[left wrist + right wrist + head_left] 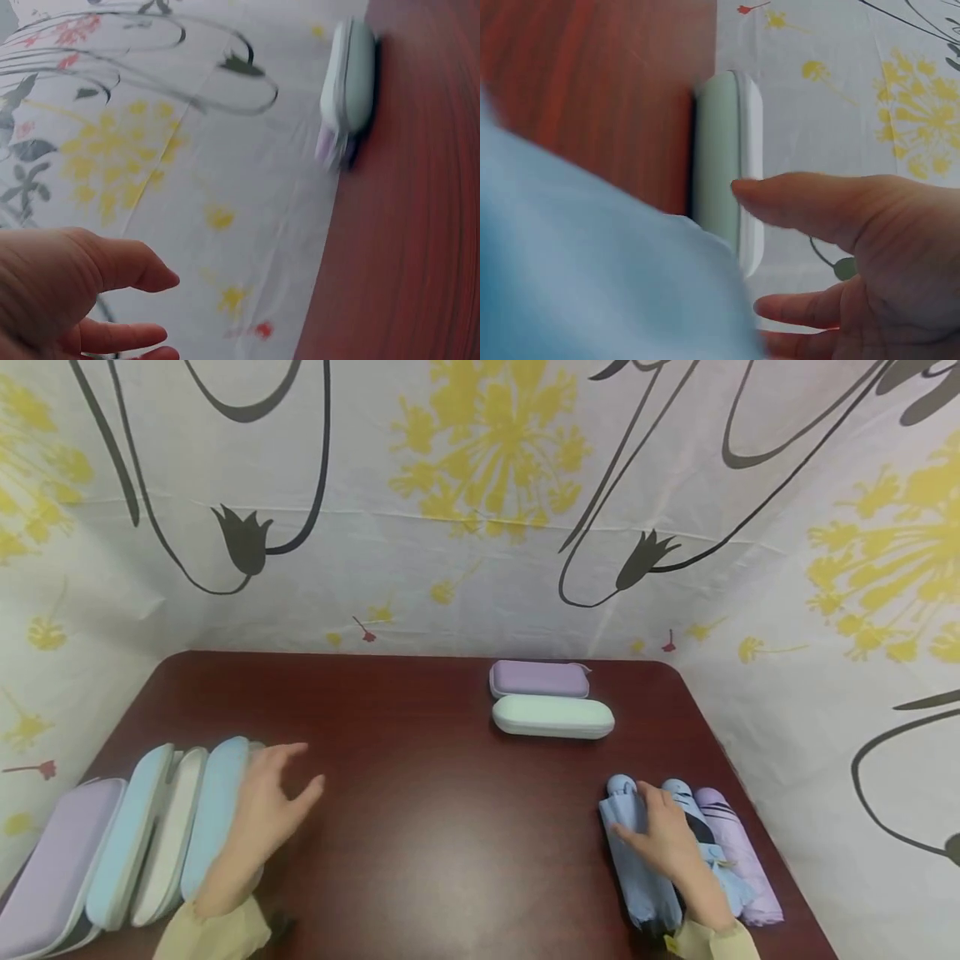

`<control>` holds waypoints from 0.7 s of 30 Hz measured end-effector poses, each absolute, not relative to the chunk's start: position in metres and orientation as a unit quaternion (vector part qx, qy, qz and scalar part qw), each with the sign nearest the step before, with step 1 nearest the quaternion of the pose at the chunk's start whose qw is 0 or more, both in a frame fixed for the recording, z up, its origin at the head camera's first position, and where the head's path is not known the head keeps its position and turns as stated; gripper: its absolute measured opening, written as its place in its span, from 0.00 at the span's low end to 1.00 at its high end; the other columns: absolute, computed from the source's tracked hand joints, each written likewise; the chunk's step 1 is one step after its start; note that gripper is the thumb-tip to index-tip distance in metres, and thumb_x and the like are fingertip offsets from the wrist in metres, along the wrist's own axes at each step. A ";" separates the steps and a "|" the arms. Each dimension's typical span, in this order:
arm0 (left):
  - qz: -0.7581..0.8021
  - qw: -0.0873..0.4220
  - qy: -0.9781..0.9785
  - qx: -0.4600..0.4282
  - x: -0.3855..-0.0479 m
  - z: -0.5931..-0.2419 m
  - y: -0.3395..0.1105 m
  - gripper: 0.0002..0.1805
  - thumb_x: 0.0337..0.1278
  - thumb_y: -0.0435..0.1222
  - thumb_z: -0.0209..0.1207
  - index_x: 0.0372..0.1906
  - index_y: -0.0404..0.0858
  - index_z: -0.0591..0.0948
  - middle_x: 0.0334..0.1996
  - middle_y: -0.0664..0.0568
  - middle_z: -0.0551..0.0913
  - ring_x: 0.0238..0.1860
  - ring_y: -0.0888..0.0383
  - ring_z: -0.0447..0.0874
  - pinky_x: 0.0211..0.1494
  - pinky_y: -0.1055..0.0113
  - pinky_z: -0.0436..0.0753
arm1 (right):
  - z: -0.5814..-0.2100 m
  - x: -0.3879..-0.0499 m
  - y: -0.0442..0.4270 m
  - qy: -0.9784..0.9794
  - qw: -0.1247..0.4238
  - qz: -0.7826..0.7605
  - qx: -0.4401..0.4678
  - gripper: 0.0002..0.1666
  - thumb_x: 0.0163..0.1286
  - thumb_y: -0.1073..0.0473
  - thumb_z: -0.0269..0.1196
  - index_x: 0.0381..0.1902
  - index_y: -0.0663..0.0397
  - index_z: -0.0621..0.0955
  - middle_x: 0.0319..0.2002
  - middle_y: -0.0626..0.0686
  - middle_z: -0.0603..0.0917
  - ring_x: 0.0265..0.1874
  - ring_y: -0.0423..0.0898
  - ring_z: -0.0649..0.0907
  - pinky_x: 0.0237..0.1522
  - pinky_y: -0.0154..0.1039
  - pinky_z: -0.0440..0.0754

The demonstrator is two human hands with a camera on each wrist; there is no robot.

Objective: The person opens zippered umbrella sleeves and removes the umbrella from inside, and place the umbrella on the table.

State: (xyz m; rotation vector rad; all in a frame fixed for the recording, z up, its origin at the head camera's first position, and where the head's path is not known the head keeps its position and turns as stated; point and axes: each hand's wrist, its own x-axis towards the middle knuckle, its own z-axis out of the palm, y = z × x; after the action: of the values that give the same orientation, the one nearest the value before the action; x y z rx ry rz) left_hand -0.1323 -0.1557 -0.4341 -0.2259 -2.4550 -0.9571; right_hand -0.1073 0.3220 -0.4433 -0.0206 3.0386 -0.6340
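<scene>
My left hand [258, 814] hovers at the right end of a row of glasses-type cases on the left, beside a blue case [213, 814]; its thumb stands apart from the fingers and nothing is in its grasp. Farther left in the row are a white case [171, 839], another blue case [129, 835] and a purple case [63, 860]. My right hand [663, 839] is over the folded umbrellas on the right, thumb spread away, fingers loose. Under and beside it lie a plain blue umbrella [637, 852], a blue one with a dark band [678, 793] and a purple umbrella [742, 860].
At the back right of the dark red table [420, 827], a mint green case [553, 717] lies in front of a purple case [540, 679]. A floral patterned cloth [450, 568] hangs behind the table and along both sides.
</scene>
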 end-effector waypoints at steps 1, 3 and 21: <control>-0.358 0.229 -0.901 -0.087 -0.136 -0.435 -0.149 0.24 0.37 0.26 0.66 0.46 0.24 0.76 0.40 0.32 0.77 0.41 0.38 0.75 0.40 0.45 0.74 | -0.441 -0.108 0.323 0.978 0.013 -0.209 -0.015 0.43 0.55 0.55 0.69 0.59 0.76 0.63 0.51 0.74 0.70 0.51 0.68 0.71 0.47 0.62 0.71; -0.381 0.187 -0.901 -0.089 -0.144 -0.436 -0.137 0.24 0.41 0.27 0.67 0.48 0.25 0.76 0.42 0.33 0.77 0.42 0.39 0.76 0.42 0.47 0.76 | -0.436 -0.112 0.324 0.974 0.009 -0.225 -0.032 0.43 0.56 0.55 0.68 0.60 0.76 0.63 0.51 0.74 0.70 0.50 0.67 0.72 0.47 0.61 0.72; -0.600 -0.064 -0.796 -0.040 -0.237 -0.463 -0.034 0.24 0.53 0.32 0.62 0.57 0.32 0.74 0.56 0.38 0.75 0.55 0.42 0.73 0.55 0.51 0.74 | -0.429 -0.193 0.339 0.944 0.085 -0.317 0.014 0.46 0.64 0.49 0.61 0.67 0.73 0.55 0.62 0.74 0.61 0.57 0.66 0.67 0.55 0.61 0.68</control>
State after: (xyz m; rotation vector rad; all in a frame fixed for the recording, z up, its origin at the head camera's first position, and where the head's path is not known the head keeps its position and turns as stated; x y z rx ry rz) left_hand -0.2366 -0.0344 -0.4625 -0.1318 -2.6091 -1.9656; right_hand -0.1932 0.3392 -0.4286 0.0430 2.8161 -0.9459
